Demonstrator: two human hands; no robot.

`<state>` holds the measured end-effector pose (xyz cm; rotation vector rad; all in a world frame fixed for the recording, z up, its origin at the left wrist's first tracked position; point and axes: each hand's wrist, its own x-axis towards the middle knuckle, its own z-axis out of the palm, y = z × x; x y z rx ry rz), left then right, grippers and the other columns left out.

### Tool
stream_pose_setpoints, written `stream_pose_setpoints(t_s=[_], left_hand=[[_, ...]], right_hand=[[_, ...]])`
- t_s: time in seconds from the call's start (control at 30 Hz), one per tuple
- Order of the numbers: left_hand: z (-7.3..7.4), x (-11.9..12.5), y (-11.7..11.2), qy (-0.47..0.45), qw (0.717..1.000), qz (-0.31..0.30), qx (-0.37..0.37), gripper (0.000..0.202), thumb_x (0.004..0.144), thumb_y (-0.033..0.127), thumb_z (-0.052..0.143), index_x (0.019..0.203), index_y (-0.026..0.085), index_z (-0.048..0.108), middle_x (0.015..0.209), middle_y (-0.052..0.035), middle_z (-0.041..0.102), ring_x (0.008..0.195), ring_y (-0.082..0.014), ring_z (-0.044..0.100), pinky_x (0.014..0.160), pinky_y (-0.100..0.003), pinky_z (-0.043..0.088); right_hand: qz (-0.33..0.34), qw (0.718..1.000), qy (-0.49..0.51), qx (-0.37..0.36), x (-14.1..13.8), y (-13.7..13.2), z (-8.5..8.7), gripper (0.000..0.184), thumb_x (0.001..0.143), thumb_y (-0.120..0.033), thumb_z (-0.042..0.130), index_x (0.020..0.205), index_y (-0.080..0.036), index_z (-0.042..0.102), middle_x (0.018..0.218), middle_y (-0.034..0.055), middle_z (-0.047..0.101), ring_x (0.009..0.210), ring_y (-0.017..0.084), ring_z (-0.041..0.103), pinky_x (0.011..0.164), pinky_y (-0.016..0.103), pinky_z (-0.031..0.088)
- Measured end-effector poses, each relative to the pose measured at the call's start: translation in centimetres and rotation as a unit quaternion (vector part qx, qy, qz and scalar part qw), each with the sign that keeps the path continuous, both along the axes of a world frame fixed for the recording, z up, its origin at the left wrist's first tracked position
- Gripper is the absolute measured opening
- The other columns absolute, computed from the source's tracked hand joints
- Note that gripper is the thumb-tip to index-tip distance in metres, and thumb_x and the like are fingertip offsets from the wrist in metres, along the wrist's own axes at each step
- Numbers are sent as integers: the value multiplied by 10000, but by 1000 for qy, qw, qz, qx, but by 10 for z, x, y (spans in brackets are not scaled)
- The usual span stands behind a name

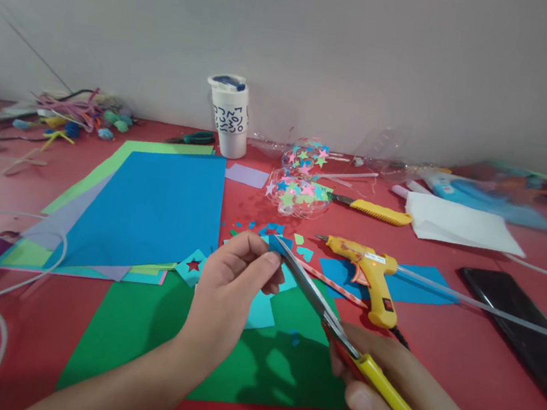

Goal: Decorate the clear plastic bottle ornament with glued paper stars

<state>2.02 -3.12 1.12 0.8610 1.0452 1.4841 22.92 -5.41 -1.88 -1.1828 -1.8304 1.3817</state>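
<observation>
Between thumb and fingers, my left hand [237, 287] pinches a small piece of blue paper [276, 244]. My right hand [382, 374] is closed around the yellow handle of a pair of scissors [312, 297], whose blade tips reach up to that blue piece. Whether the blades are parted is hard to make out. Below both hands lies a green sheet [232, 368]. Light blue paper scraps [260, 312] rest on it under my left hand, one scrap [191, 267] with a star-shaped hole. More small blue bits are scattered just beyond my fingertips.
A yellow glue gun [370, 271] lies right of the scissors, near a black phone [514, 324]. Stacked coloured sheets [166, 211] are at left. Behind stand a white tumbler [229, 118], star decorations [301, 182] and a yellow cutter knife [378, 211]. White cables [5, 331] run at left.
</observation>
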Motion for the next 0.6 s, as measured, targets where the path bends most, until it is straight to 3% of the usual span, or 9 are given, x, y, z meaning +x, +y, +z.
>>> stream_pose_setpoints(t_s=[0.13, 0.3, 0.5, 0.6], left_hand=[[0, 1, 0, -2, 1000, 0, -5, 158, 808, 150, 564, 658, 190, 537, 563, 68, 578, 541, -53, 517, 534, -163, 412], [-2, 1, 0, -8, 1000, -1, -12, 151, 803, 157, 570, 660, 189, 534, 548, 70, 577, 529, -50, 514, 527, -159, 410], [-1, 1, 0, -10, 1000, -1, -18, 152, 797, 154, 573, 654, 184, 533, 541, 67, 578, 524, -50, 514, 523, -160, 409], [-1, 1, 1, -26, 999, -9, -18, 153, 794, 147, 577, 652, 183, 534, 545, 65, 588, 525, -52, 518, 518, -161, 410]], right_hand=[[-46, 998, 7, -29, -9, -4, 7, 391, 749, -585, 604, 937, -242, 618, 705, 9, 626, 664, 192, 642, 564, 237, 549], [-98, 994, 12, -38, -13, -7, 10, 431, 708, -612, 632, 945, -252, 622, 743, 2, 645, 672, 173, 631, 596, 222, 540], [-4, 1000, 9, -22, -1, 0, -1, 293, 798, -463, 613, 1012, -263, 604, 782, 2, 654, 710, 174, 656, 626, 219, 558], [3, 1000, 11, -28, 2, 0, -4, 319, 807, -461, 601, 1061, -267, 585, 787, 6, 650, 713, 186, 659, 616, 237, 564]])
